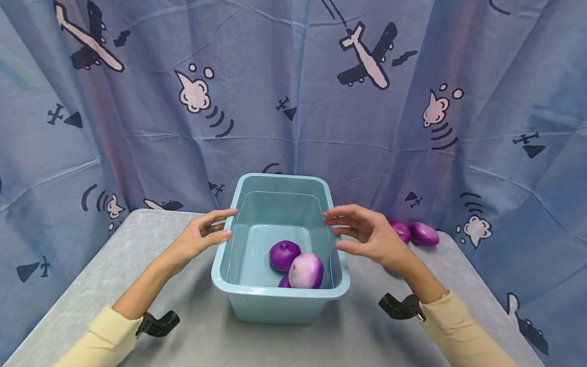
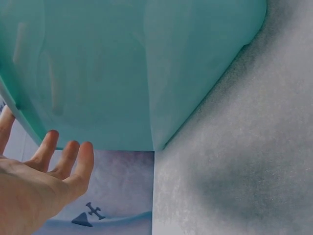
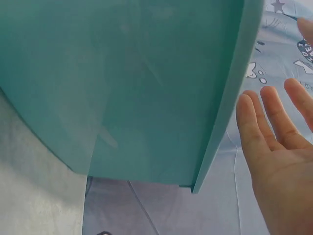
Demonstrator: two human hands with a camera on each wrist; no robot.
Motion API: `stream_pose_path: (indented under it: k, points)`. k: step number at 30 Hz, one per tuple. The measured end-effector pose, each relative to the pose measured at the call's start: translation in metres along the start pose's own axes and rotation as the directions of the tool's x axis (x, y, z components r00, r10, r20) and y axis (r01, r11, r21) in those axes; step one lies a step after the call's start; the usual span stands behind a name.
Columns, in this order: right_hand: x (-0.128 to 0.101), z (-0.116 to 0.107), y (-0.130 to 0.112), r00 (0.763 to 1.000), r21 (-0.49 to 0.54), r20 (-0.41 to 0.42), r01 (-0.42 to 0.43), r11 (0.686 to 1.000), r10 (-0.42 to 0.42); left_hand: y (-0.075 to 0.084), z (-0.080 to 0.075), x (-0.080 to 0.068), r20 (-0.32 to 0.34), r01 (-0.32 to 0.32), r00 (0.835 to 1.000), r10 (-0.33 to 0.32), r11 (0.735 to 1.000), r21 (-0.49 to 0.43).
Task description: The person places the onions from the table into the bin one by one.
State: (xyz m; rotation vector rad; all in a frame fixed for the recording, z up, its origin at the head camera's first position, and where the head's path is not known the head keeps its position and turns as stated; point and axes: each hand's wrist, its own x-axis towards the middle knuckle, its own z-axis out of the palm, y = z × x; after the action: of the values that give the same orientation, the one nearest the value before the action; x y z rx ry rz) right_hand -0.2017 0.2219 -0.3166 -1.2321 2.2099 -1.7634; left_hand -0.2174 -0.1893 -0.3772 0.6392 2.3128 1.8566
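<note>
A light blue plastic bin [image 1: 247,290] stands in the middle of the grey table, with purple onions [image 1: 284,255] and a paler one [image 1: 305,270] inside. My left hand [image 1: 202,235] hovers beside the bin's left rim, fingers straight and holding nothing. My right hand [image 1: 367,232] hovers beside the right rim, fingers spread, also holding nothing. In the left wrist view the bin's wall [image 2: 122,73] fills the frame above my open left hand [image 2: 44,181]. In the right wrist view the bin's wall [image 3: 122,83] is just left of my open right hand [image 3: 279,152].
Two more purple onions [image 1: 424,234] lie on the grey table [image 1: 114,285] at the back right, behind my right hand. A blue curtain [image 1: 293,102] printed with aeroplanes encloses the table on three sides.
</note>
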Motion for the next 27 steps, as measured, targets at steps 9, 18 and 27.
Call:
stream_pose_path:
  k: [9,18,27]
  points:
    - [-0.019,-0.018,0.006,0.994,-0.079,-0.108,-0.026,0.997,0.017,0.0,0.0,-0.001,-0.001,-0.015,1.0,0.015,1.0,0.008]
    - [-0.056,-0.046,0.024,0.961,-0.185,-0.241,-0.182,0.966,0.135,-0.002,0.002,0.0,0.0,-0.012,1.0,0.012,1.0,0.01]
    - [-0.094,-0.071,0.043,0.92,-0.191,-0.335,-0.277,0.942,0.202,-0.002,0.002,0.0,-0.005,-0.018,1.0,0.018,1.0,0.006]
